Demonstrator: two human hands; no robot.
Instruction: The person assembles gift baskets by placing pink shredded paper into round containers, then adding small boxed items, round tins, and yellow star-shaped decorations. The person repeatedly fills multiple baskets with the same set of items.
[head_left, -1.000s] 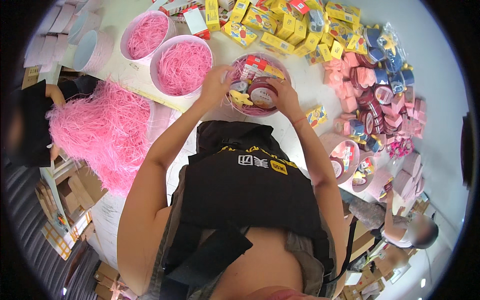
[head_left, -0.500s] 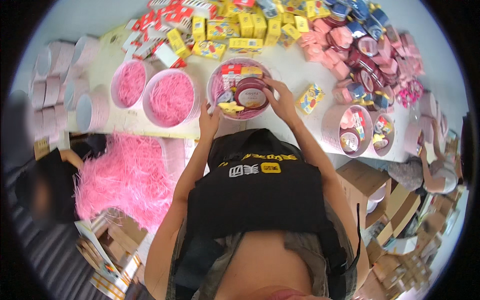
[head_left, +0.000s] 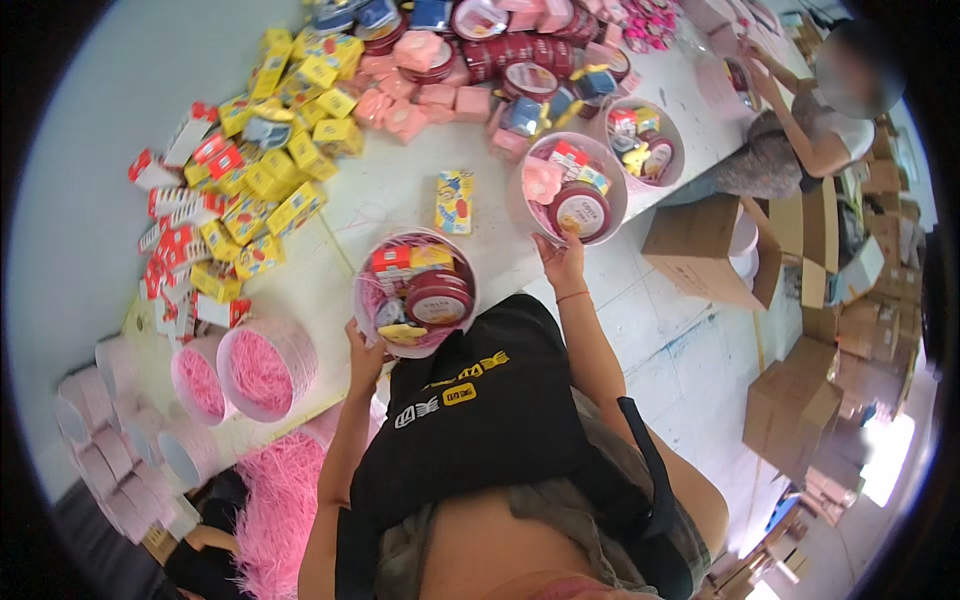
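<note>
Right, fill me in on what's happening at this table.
The person's left hand is at the side of a filled round pink bucket, which holds a red box, a yellow box and a dark red round container. The right hand is at the near rim of a second filled bucket. At the left, two buckets show only pink shredded paper. Farther right, another person reaches toward the table.

Left bucket (head_left: 428,350) and right bucket (head_left: 614,180), both pale pink, stand open and filled on a white table (head_left: 340,210).
The left cradles a red box (head_left: 390,262), yellow box (head_left: 432,257) and maroon tub (head_left: 440,298); the right, a pink block (head_left: 542,182) and second maroon tub (head_left: 583,212).
</note>
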